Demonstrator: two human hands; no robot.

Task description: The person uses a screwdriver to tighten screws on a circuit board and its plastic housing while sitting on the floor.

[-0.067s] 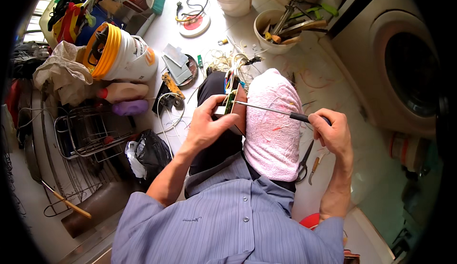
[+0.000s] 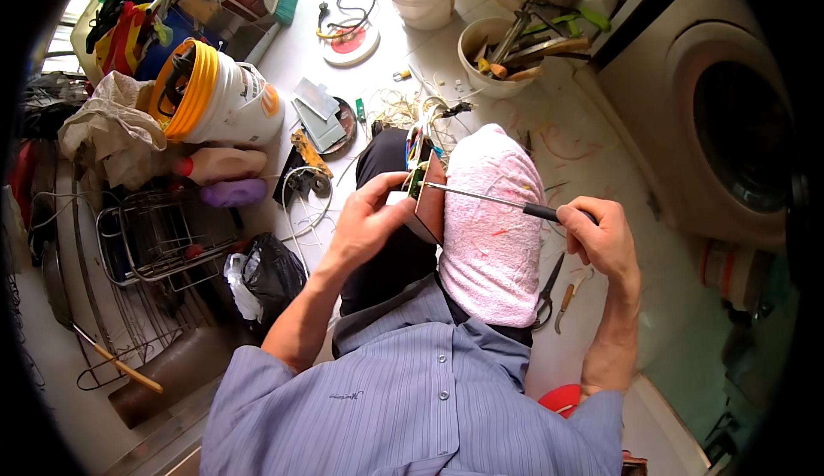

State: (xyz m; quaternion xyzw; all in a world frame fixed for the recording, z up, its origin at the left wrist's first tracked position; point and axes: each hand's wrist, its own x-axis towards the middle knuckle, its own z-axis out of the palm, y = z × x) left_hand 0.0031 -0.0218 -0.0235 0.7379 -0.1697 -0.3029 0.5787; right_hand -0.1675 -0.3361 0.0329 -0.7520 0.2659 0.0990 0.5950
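My left hand (image 2: 371,225) grips a circuit board (image 2: 415,182) by its left side, over my dark-trousered left leg. A brown flat panel (image 2: 434,200) stands on edge along the board's right side, and coloured wires (image 2: 418,148) run from its far end. In my right hand (image 2: 602,234), closed round the black handle, is a screwdriver (image 2: 491,198). Its long thin shaft crosses above the pink towel (image 2: 491,244) on my right leg. The tip reaches the board's edge; whether it touches a screw is too small to tell.
Scissors (image 2: 548,294) and a small knife (image 2: 565,306) lie right of the towel. Beyond my knees are loose pale wires (image 2: 396,109), metal plates (image 2: 319,117) and a tool bucket (image 2: 470,50). A washing machine (image 2: 639,90) stands right; a wire rack (image 2: 129,253) and white bucket (image 2: 242,109) are left.
My left thumb has shifted slightly left and down along the board. The right forearm has drifted a little to the right, while the screwdriver's tip stays at the board.
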